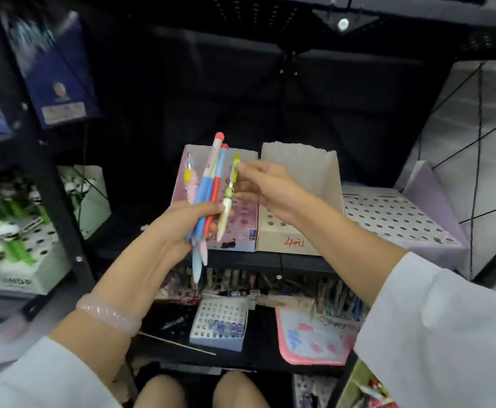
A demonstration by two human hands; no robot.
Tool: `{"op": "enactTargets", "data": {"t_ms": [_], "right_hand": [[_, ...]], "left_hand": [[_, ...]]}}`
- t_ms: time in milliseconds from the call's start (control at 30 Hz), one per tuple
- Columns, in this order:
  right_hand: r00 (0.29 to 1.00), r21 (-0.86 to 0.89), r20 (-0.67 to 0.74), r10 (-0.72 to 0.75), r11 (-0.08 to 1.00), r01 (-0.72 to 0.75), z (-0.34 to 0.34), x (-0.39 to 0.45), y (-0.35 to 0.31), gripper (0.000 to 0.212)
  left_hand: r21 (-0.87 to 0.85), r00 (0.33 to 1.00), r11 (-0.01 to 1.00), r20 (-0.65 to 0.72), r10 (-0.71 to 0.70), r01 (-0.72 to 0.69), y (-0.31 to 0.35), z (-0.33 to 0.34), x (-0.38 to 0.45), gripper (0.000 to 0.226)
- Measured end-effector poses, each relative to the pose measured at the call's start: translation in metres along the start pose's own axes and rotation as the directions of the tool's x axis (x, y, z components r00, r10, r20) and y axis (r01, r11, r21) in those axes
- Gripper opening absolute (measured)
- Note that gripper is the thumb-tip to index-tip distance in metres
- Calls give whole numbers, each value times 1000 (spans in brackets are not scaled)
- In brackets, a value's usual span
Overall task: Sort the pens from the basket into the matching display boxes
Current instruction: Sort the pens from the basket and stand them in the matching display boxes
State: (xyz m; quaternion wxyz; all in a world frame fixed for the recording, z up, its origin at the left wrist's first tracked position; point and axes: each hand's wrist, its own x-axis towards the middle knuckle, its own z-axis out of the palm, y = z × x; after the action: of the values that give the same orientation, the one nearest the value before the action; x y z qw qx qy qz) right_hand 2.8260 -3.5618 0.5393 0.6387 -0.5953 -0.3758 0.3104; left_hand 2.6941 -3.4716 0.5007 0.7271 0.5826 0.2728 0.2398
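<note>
My left hand (182,223) is closed around a bunch of pens (208,198), blue, red and pink ones with pink caps, held upright in front of the shelf. My right hand (265,187) pinches the top of a cream pen with a green cap (229,195) that stands at the right edge of the bunch. Behind the pens a pink display box (245,231) with a hole grid sits on the shelf. Right of it stands a plain cardboard display box (296,219) with red writing on its front. No basket is identifiable.
A lilac perforated display box (400,219) stands at the right, a white box with green panda pens (14,240) at the left. On the lower shelf lie a small blue pen box (220,322), a pink pouch (314,337) and rows of pens. Black shelf posts frame the bay.
</note>
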Motion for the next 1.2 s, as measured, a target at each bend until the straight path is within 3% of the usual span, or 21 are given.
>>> {"op": "enactTargets", "data": {"t_ms": [167,300,700,867,967,1067,1133,1200], "right_hand": [[942,-179,-247,-228,966,187,23,47,-17,10],[906,-469,-252,-341,862,194,37,83,-12,8],[975,-752,-116,-189,658,39,54,128,34,16],[972,-765,-157,-175,644,-7,54,120,34,21],[947,-563,-194,-256,820,106,53,104,15,23],[992,-287,-6,-124,951,117,57,76,2,23],[992,-244,107,-59,966,84,60,61,3,21],[992,-226,122,-42,972,69,59,52,4,19]], "left_hand": [[-34,995,999,-98,24,-27,3,-45,-3,3],[-71,993,997,-116,7,-15,7,-60,4,5],[-137,991,989,-117,-64,47,-5,-77,27,9],[-139,993,990,-113,-47,31,-3,-77,28,9],[-153,998,988,-64,-19,9,2,-75,25,8],[-144,1000,990,-4,4,-4,7,-66,21,9],[-124,1000,992,13,5,-4,8,-56,20,9],[-114,999,994,31,5,-2,5,-45,19,9]]}}
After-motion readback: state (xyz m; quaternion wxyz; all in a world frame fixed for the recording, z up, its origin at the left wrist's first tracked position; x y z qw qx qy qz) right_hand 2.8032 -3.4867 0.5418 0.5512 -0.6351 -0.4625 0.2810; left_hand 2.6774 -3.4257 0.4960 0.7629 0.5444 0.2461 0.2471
